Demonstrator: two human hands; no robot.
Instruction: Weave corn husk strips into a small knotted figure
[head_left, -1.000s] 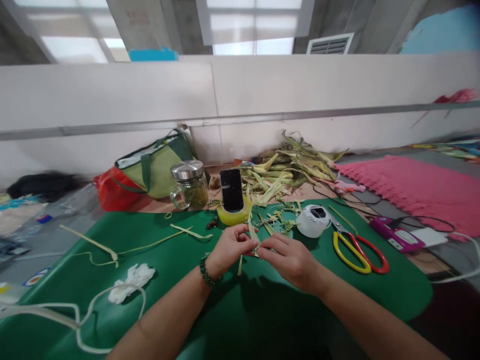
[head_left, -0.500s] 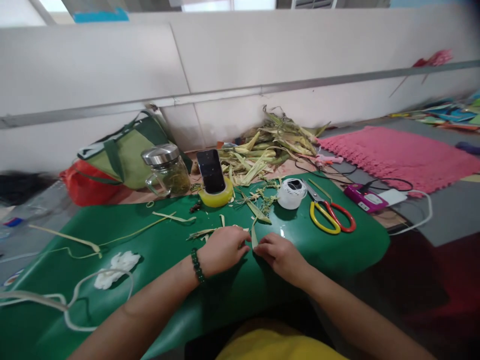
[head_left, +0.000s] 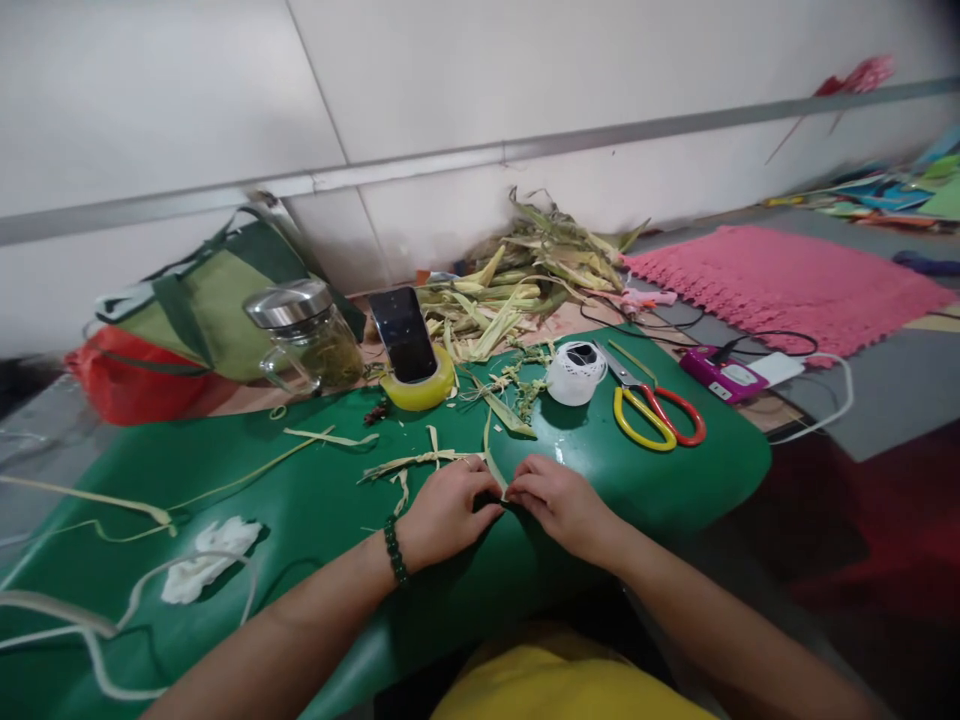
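Note:
My left hand (head_left: 444, 510), with a dark bead bracelet at the wrist, and my right hand (head_left: 556, 502) meet fingertip to fingertip low on the green mat (head_left: 315, 510). Both pinch the lower end of a thin pale-green leaf strip (head_left: 489, 455) that rises between them. More loose strips (head_left: 409, 463) lie on the mat just left of my left hand.
Behind the hands: a phone (head_left: 403, 333) propped in a yellow tape roll (head_left: 420, 391), a glass jar (head_left: 304, 337), a white spool (head_left: 574, 372), yellow-and-red scissors (head_left: 654, 412), a leaf pile (head_left: 525, 285). A green bag (head_left: 210, 305), crumpled tissue (head_left: 206, 560) and pink mat (head_left: 780, 290) lie around.
Both hands came down from above the mat to rest near its front edge, still pinching the leaf strip. The view tilted downward and shifted, so the wall top and windows left the frame.

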